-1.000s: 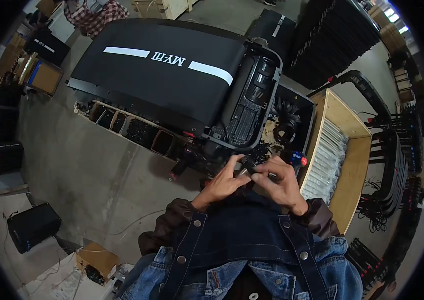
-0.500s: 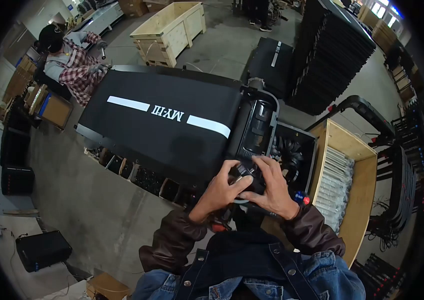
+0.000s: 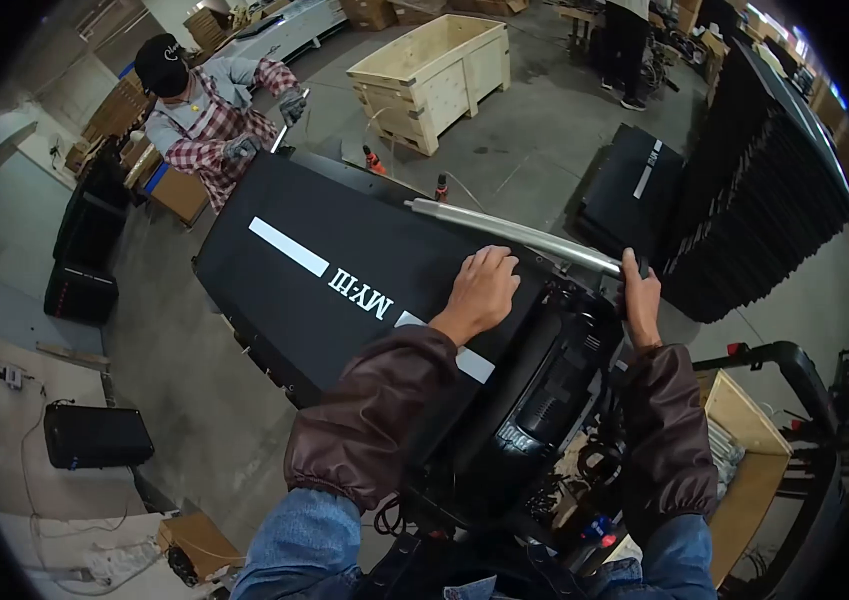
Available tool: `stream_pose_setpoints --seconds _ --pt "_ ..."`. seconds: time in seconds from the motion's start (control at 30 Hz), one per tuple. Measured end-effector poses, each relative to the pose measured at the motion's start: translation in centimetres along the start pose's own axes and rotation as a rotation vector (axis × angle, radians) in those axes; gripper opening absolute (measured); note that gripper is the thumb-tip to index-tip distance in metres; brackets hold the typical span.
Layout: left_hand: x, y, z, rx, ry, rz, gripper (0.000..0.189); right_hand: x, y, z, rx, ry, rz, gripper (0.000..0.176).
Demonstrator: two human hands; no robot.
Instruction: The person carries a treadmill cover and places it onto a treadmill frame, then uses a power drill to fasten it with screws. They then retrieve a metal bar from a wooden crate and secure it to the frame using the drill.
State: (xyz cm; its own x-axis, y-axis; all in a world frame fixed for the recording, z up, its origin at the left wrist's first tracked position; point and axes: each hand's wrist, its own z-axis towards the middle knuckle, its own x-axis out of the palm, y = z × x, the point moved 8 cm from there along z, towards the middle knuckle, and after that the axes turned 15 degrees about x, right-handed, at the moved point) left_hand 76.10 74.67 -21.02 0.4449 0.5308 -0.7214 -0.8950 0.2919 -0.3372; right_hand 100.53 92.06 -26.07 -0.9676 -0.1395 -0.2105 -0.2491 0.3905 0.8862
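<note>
A large treadmill deck with a black belt (image 3: 319,260) lies in front of me, with white stripes and "MY-HI" lettering on it. My left hand (image 3: 484,288) rests on the belt near its right end, fingers slightly bent, holding nothing. At the far right corner, my right hand (image 3: 640,300) grips the end of a silver metal roller (image 3: 519,233) that has a narrow tip at its other end. This roller lies slantwise along the deck's far edge. Below my hands is the uncovered motor compartment (image 3: 544,400) with black parts inside.
A co-worker in a checked apron (image 3: 214,125) holds a tool at the deck's far left end. Behind stands a wooden crate (image 3: 434,80). Stacked black panels (image 3: 764,190) rise at the right, with a wooden box (image 3: 749,480) nearby. Two power drivers stand beyond the deck.
My hands have left the near corner of the motor compartment. The left is now on the belt, and the right is at the far corner with the metal roller. My view has shifted.
</note>
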Motion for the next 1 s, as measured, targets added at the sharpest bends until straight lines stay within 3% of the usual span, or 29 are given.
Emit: stream_pose_setpoints --seconds 0.07,0.1,0.13,0.17,0.2,0.33,0.47,0.53,0.6,0.67,0.73,0.83,0.9,0.93,1.0 --pt "1.6 2.0 -0.5 0.169 0.118 0.091 0.027 0.5 -1.7 4.2 0.075 -0.061 -0.038 0.079" --pt "1.0 2.3 0.1 0.162 0.115 0.107 0.027 1.4 -1.5 4.8 0.12 0.022 -0.061 0.098" --pt "1.8 2.6 0.6 0.15 0.279 0.133 0.027 2.2 -1.1 5.2 0.111 0.039 -0.06 0.098" --pt "2.4 2.9 0.8 0.137 0.445 0.157 0.028 3.1 -1.0 5.4 0.134 0.072 -0.035 0.077" --pt "1.9 2.6 1.4 0.207 0.373 0.187 0.026 4.0 -0.5 5.0 0.159 0.107 -0.012 0.063" --pt "1.5 3.8 2.6 0.256 0.39 0.205 0.029 7.2 0.8 4.4 0.203 0.135 0.009 0.063" --pt "0.1 2.7 3.2 0.299 0.269 0.234 0.034 10.2 2.0 5.9 0.079 0.121 -0.162 0.069" --pt "-1.6 1.1 3.1 0.287 0.183 0.28 0.035 14.1 4.0 4.7 -0.029 0.339 -0.389 0.075" --pt "-4.1 0.4 3.1 0.066 0.013 0.246 0.037 17.0 5.8 3.7 -0.12 0.456 -0.526 0.08" --pt "-5.9 -0.5 0.8 -0.105 0.011 0.219 0.041 19.1 6.9 2.7 -0.173 0.555 -0.671 0.082" --pt "-11.3 -2.5 -3.6 -0.155 0.023 0.233 0.03 21.0 7.3 0.4 -0.245 0.652 -0.81 0.086" --pt "-19.3 -5.3 -13.5 -0.579 -0.11 0.195 0.013 22.5 8.3 -3.1 -0.246 0.718 -1.149 0.093" --pt "-20.8 -7.2 -22.4 -1.01 -0.084 0.042 0.011 24.1 7.3 -3.6 -0.492 0.824 -0.954 0.097" --pt "-20.6 -8.8 -26.0 -1.163 0.003 -0.041 0.012 23.8 6.9 -3.8 -0.466 0.763 -0.981 0.089" --pt "-17.3 -11.5 -32.6 -1.2 -0.02 -0.266 0.016 23.2 6.0 -3.3 -0.417 0.776 -0.869 0.087"
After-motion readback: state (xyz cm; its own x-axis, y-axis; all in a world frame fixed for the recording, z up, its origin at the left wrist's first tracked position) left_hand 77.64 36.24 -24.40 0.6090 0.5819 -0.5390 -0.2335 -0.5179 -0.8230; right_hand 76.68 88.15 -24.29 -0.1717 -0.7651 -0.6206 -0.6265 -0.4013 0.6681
